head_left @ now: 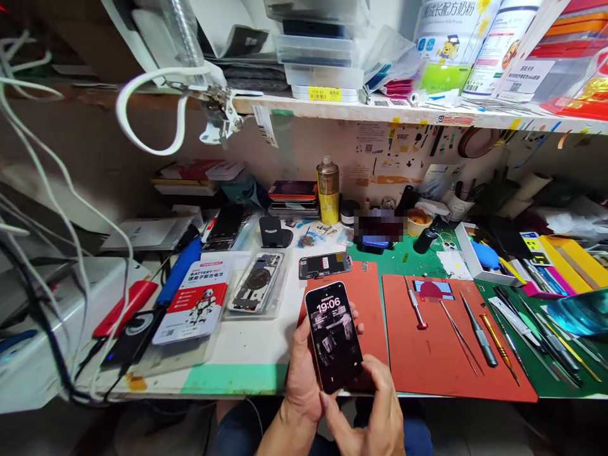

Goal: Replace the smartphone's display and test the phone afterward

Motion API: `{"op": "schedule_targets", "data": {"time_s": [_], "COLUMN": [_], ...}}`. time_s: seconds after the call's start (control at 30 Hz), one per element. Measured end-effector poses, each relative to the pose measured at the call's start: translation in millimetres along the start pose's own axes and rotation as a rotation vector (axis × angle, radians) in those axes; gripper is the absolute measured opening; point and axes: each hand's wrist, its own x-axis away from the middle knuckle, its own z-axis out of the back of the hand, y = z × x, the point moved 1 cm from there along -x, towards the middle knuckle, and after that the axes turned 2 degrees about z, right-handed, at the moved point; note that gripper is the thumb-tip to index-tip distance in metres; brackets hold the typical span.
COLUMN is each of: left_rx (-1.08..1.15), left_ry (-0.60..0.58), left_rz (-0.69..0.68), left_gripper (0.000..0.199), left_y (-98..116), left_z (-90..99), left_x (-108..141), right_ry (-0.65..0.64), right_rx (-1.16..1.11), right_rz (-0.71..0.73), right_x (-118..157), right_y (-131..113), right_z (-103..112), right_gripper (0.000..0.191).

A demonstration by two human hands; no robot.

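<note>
A smartphone (334,342) with its lock screen lit, showing 19:06, rests tilted in my left hand (304,373). My left thumb lies along its left edge, and fingertips show past its right edge. My right hand (368,405) is at the phone's lower end, index finger at the bottom right corner and thumb near the bottom edge. Just beyond the phone lies a detached phone screen (325,265) with a small red and white label. An opened phone body (258,282) sits in a clear plastic tray to the left, its inner parts exposed.
A red mat (441,354) on the right bears a screwdriver (416,304), tweezers (460,339) and other slim tools. At left are a battery package (192,301), a red-handled tool (126,309) and hanging white cables. A yellow spray can (328,193) stands behind; a loaded shelf (380,113) overhangs the bench.
</note>
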Motion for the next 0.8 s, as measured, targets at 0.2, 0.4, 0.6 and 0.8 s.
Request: {"op": "schedule_targets", "data": {"time_s": [0.2,0.4,0.6,0.8], "left_rx": [-0.017,-0.004,0.005,0.018], "left_ry": [0.007,0.025,0.036,0.045], "left_rz": [-0.019,0.006,0.014,0.023], "left_gripper": [0.053,0.057,0.056,0.052], "left_y": [0,0,-1,-1], "left_z": [0.5,0.7,0.9,2.1], "left_x": [0,1,1,0], "right_ry": [0.042,0.045,0.049,0.016], "right_rx": [0.038,0.048,0.037,0.044], "right_rz": [-0.01,-0.001,0.0,0.012], "right_x": [-1,0,-2,8], "right_y": [-5,-5,-7,4], "right_z": [-1,-2,-2,-2], "right_gripper": [0.049,0.047,0.045,0.052]}}
